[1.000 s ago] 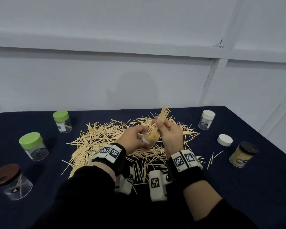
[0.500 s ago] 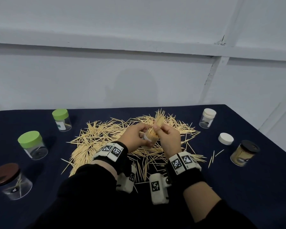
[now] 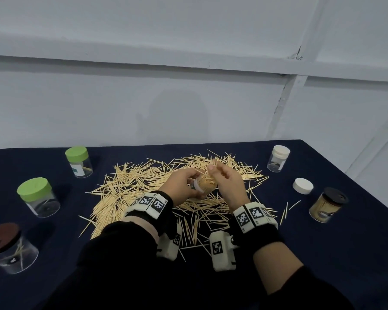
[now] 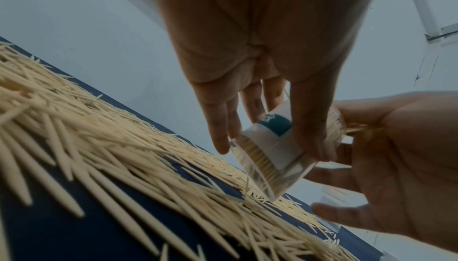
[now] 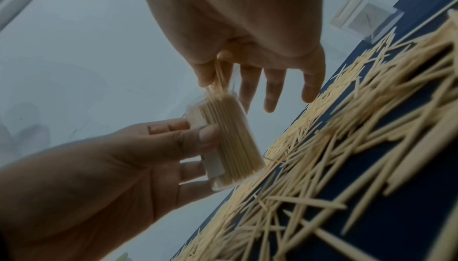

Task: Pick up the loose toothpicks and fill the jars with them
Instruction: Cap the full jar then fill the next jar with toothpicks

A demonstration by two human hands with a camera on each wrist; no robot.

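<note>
Above the mid-table toothpick pile (image 3: 143, 186), your left hand (image 3: 182, 186) grips a packed clear jar (image 5: 230, 141), tilted, while your right hand (image 3: 227, 184) pinches toothpicks (image 5: 219, 77) at its mouth.

Between the hands, a clear glossy plastic jar (image 4: 277, 159) with a paper label holds pale matt wooden toothpicks (image 3: 126, 189), more strewn beneath on dark matt cloth (image 3: 323, 253).

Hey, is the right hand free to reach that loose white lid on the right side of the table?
Probably not yet. The right hand pinches a few toothpicks at the mouth of the jar. The path to the white lid looks open.
</note>
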